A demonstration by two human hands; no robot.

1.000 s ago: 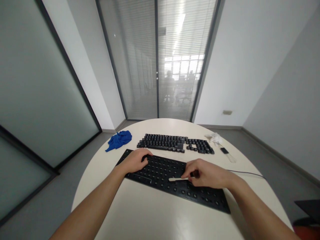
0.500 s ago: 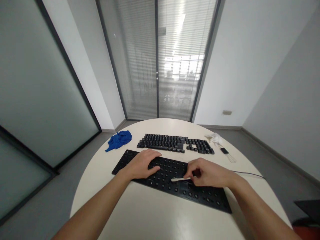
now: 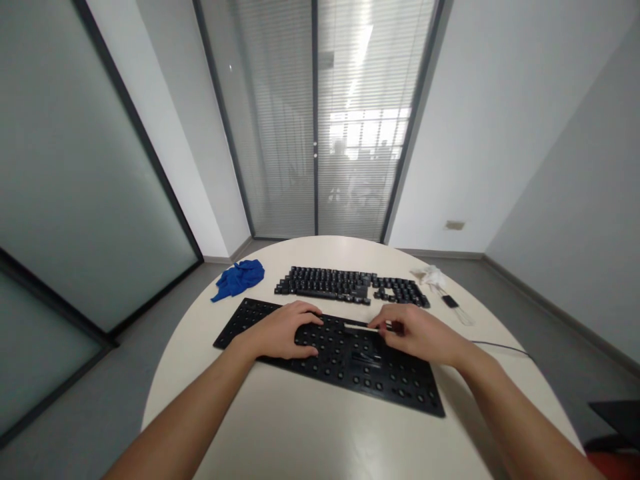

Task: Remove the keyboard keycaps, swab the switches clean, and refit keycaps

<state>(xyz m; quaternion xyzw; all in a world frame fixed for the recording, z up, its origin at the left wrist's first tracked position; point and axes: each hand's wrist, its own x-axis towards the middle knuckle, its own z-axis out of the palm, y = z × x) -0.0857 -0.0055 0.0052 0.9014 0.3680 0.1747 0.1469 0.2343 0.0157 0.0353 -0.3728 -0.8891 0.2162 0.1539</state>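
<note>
A black keyboard base [image 3: 320, 373] with its keycaps off lies at a slant on the table, rows of key sockets showing. My left hand [image 3: 283, 330] rests on its left half, fingers stretched out and thumb apart, pressing it from above. Between the thumb and fingers of my right hand [image 3: 413, 332] is pinched a thin white cotton swab [image 3: 359, 327]. It points left, over the upper middle part of the base; whether its tip touches the surface I cannot tell. The removed keycaps [image 3: 325, 283] stand in keyboard order just beyond the base.
A crumpled blue cloth [image 3: 239, 279] lies at the back left of the round table [image 3: 280, 433]. At the back right are white crumpled tissue [image 3: 431, 275] and a wire keycap puller [image 3: 451, 302] with a black grip. A cable [image 3: 503, 347] runs off the right edge.
My right hand has moved the cotton swab upward, from the middle of the base toward its far edge. The base has shifted slightly left, and my left hand stays on it.
</note>
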